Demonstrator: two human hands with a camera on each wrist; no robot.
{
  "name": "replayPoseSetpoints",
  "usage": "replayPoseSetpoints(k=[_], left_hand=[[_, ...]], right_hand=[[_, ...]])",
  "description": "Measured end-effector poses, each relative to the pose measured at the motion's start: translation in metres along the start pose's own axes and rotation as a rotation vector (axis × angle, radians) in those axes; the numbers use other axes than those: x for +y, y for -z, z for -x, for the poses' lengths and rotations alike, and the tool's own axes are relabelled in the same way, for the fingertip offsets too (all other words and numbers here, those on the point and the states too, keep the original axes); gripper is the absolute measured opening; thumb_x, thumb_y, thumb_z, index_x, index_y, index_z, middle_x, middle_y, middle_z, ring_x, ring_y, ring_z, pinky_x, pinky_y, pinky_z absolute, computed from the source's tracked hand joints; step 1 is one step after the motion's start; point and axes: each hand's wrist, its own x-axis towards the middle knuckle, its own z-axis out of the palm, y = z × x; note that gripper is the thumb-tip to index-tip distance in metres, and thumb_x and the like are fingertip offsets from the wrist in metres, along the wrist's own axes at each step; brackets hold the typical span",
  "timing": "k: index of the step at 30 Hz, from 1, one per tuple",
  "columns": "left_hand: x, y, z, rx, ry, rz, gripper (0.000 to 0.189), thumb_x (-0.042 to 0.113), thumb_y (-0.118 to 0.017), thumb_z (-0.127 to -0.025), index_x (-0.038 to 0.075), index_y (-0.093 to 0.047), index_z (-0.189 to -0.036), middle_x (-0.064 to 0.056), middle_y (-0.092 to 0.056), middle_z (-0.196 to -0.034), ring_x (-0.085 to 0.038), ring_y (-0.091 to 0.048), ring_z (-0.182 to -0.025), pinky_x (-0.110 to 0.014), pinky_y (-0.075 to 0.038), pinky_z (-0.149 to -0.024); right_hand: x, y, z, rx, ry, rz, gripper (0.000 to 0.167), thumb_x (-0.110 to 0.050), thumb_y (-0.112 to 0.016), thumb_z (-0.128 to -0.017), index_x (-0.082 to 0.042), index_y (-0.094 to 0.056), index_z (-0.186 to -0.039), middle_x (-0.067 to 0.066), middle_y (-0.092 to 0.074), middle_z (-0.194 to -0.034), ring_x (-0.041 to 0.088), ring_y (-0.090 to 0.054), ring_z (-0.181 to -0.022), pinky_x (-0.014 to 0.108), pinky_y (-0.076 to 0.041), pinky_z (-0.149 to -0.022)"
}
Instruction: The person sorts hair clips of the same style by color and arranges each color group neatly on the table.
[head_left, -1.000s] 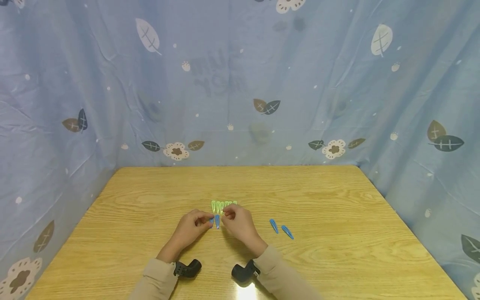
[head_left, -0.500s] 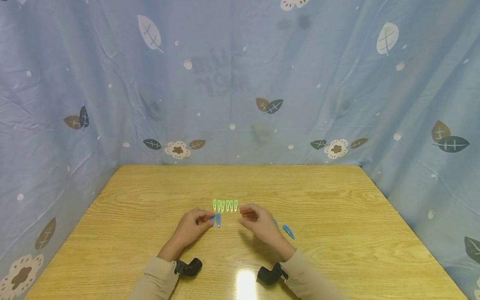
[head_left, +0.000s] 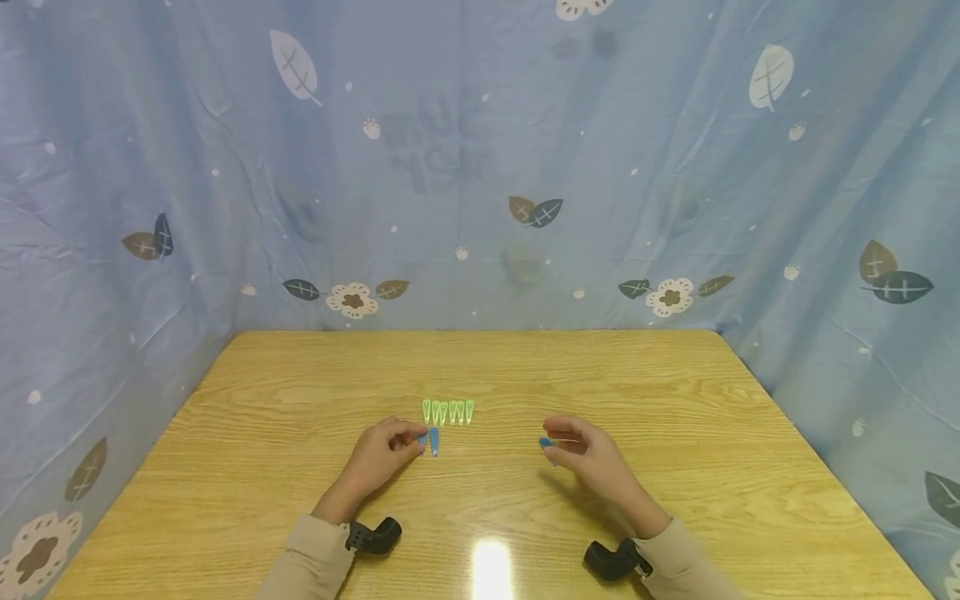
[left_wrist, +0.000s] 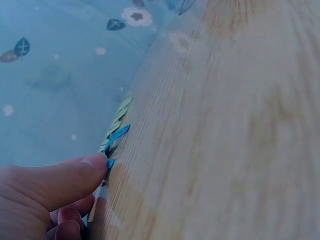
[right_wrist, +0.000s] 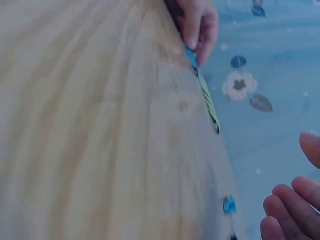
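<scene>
Several green snap hair clips (head_left: 452, 412) stand in a row on the wooden table. Just in front of them lie two blue snap hair clips; the right one (head_left: 434, 442) is free. My left hand (head_left: 375, 460) pinches the left blue hair clip (left_wrist: 110, 163) between thumb and fingertips, which partly cover it. Farther right, my right hand (head_left: 592, 460) hovers with spread, loosely bent fingers over another blue hair clip (head_left: 546, 442). In the right wrist view its fingers are apart from a blue hair clip (right_wrist: 229, 205). One more clip seen there earlier is hidden behind this hand in the head view.
The wooden table (head_left: 315, 375) reaches back to a blue patterned curtain (head_left: 465, 167), which also hangs along both sides. Black wrist cameras (head_left: 375, 536) sit on both wrists. A bright reflection lies on the table near the front.
My right hand has left the green and blue rows and moved right to the loose blue hair clips. The left hand has stayed in place at its blue hair clip.
</scene>
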Motion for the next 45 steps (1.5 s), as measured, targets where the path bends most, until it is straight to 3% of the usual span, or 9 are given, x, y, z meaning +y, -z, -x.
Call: replayPoseSetpoints(k=[8, 16, 23, 27, 34, 40, 45], left_hand=[[-0.001, 0.002, 0.002, 0.026, 0.018, -0.002, 0.021, 0.015, -0.073, -0.085, 0.012, -0.073, -0.106, 0.006, -0.055, -0.081, -0.01, -0.045, -0.066, -0.024, -0.042, -0.06], [-0.002, -0.001, 0.0, 0.01, -0.013, 0.002, 0.022, 0.017, -0.072, -0.087, 0.011, -0.073, -0.107, 0.005, -0.054, -0.082, -0.01, -0.044, -0.067, -0.024, -0.042, -0.06], [-0.001, 0.0, 0.0, 0.023, 0.0, 0.008, 0.022, 0.015, -0.073, -0.085, 0.012, -0.073, -0.107, 0.006, -0.054, -0.08, -0.011, -0.045, -0.068, -0.024, -0.042, -0.061], [-0.002, -0.001, 0.0, 0.015, 0.008, 0.004, 0.022, 0.015, -0.073, -0.086, 0.013, -0.073, -0.108, 0.006, -0.053, -0.08, -0.011, -0.044, -0.068, -0.024, -0.042, -0.061], [-0.004, -0.002, 0.0, 0.028, -0.003, -0.002, 0.021, 0.015, -0.073, -0.086, 0.014, -0.073, -0.107, 0.007, -0.055, -0.081, -0.011, -0.045, -0.067, -0.024, -0.042, -0.06], [-0.003, -0.002, 0.0, 0.029, 0.007, -0.003, 0.021, 0.014, -0.073, -0.085, 0.014, -0.073, -0.107, 0.006, -0.055, -0.081, -0.01, -0.045, -0.067, -0.024, -0.042, -0.06], [-0.003, -0.002, 0.0, 0.022, -0.009, -0.004, 0.022, 0.016, -0.073, -0.085, 0.012, -0.073, -0.106, 0.005, -0.055, -0.081, -0.01, -0.045, -0.068, -0.024, -0.042, -0.06]], right_hand=[[0.014, 0.014, 0.015, 0.041, -0.019, 0.013, 0.042, -0.01, -0.067, -0.09, 0.007, -0.053, -0.126, 0.022, -0.056, -0.124, 0.038, -0.054, -0.114, 0.029, -0.047, -0.092], [0.022, 0.014, 0.02, 0.119, -0.084, 0.161, 0.031, 0.003, -0.067, -0.086, 0.003, -0.061, -0.117, 0.012, -0.064, -0.11, 0.024, -0.061, -0.097, 0.023, -0.051, -0.08], [0.021, 0.014, 0.02, 0.144, -0.049, 0.3, 0.028, 0.008, -0.067, -0.083, 0.002, -0.064, -0.111, 0.006, -0.066, -0.1, 0.012, -0.059, -0.083, 0.023, -0.051, -0.072], [0.021, 0.014, 0.019, 0.147, -0.063, 0.328, 0.026, 0.008, -0.065, -0.085, 0.001, -0.066, -0.11, 0.003, -0.065, -0.096, 0.011, -0.059, -0.082, 0.023, -0.051, -0.071], [0.019, 0.017, 0.017, 0.169, -0.173, 0.247, 0.033, 0.005, -0.064, -0.087, 0.001, -0.064, -0.119, 0.004, -0.064, -0.099, 0.018, -0.061, -0.092, 0.022, -0.051, -0.076], [0.018, 0.02, 0.018, 0.188, -0.203, 0.116, 0.032, 0.005, -0.061, -0.088, 0.006, -0.062, -0.12, 0.011, -0.063, -0.1, 0.021, -0.061, -0.091, 0.021, -0.051, -0.073], [0.017, 0.02, 0.017, 0.223, -0.245, 0.063, 0.032, 0.001, -0.063, -0.089, 0.004, -0.064, -0.12, 0.011, -0.066, -0.104, 0.019, -0.061, -0.092, 0.02, -0.05, -0.073]])
